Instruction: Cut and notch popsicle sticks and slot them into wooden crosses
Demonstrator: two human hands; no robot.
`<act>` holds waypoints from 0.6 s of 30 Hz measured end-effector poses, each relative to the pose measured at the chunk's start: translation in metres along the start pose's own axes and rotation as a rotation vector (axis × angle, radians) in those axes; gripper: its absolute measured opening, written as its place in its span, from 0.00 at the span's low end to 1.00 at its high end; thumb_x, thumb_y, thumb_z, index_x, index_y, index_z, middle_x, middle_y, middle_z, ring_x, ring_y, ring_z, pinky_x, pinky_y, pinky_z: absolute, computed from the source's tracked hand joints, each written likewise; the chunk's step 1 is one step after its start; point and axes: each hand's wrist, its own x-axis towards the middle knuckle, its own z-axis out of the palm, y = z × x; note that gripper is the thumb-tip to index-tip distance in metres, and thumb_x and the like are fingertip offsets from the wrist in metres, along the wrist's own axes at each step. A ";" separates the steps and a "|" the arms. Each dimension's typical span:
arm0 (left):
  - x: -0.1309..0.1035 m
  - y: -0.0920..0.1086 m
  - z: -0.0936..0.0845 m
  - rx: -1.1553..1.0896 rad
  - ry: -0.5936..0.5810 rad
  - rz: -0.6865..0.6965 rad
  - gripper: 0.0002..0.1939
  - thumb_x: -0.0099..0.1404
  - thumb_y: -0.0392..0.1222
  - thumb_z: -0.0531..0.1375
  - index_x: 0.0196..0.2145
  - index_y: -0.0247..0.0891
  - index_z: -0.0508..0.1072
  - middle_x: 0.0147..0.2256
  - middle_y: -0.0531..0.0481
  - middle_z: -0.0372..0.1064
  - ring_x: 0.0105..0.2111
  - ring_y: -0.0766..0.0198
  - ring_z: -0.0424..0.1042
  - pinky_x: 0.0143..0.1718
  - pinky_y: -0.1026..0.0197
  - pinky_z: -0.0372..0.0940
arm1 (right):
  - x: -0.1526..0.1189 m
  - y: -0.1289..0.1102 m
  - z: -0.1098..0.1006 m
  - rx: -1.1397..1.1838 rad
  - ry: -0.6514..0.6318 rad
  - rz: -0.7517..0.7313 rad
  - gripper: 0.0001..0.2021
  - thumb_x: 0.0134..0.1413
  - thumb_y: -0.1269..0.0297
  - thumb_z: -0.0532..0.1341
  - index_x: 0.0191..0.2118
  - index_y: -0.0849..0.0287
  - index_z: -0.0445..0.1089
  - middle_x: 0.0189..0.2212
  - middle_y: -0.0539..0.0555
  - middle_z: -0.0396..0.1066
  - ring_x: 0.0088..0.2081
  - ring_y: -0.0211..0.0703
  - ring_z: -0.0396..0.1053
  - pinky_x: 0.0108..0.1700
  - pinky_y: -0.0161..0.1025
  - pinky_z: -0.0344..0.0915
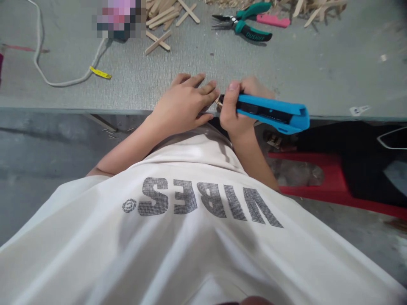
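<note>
The right hand (232, 112) is clamped on a blue tool (270, 111), thumb along its upper side. The tool lies slantwise at the table's near edge, its narrow dark tip toward 9 o'clock and its broad end between 3 and 4 o'clock. The left hand (187, 103) lies palm down on the table (302, 76), fingers slightly fanned, its fingertips just beside the tip. A small piece of wood (218, 101) shows between the left fingertips and the tool; I cannot tell whether the left hand pinches it or only rests by it.

Taking the meeting point of the hands as the clock's centre, the pliers (234, 20) lie near 1 o'clock, green and black handles spread. A pink handle (275, 20) lies just beside them, between 1 and 2. Loose sticks (162, 18) are heaped between 10 and 11 o'clock, with two crossed sticks (158, 42) at 10. Another heap (321, 9) sits at 2. A grey cable (63, 84) loops at 9, with a yellow tag (100, 73) on it, and runs up to a blurred-out device at 10. A white scrap (360, 110) is at 3. Below the table, a red stool (340, 182) stands at 4.
</note>
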 end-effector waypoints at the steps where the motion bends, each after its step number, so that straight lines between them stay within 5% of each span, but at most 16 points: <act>1: 0.000 0.000 0.001 0.004 0.004 -0.002 0.32 0.76 0.47 0.55 0.74 0.45 0.76 0.73 0.41 0.73 0.76 0.34 0.66 0.75 0.28 0.59 | -0.001 0.001 0.000 -0.013 0.007 -0.012 0.31 0.76 0.33 0.46 0.28 0.51 0.58 0.24 0.55 0.60 0.30 0.49 0.63 0.39 0.50 0.65; 18: 0.002 0.006 0.004 -0.007 -0.009 -0.001 0.31 0.76 0.44 0.55 0.72 0.44 0.78 0.73 0.41 0.73 0.78 0.32 0.63 0.76 0.24 0.58 | -0.012 0.028 0.001 0.100 -0.046 0.066 0.26 0.75 0.39 0.54 0.29 0.52 0.63 0.29 0.56 0.62 0.38 0.53 0.71 0.46 0.54 0.71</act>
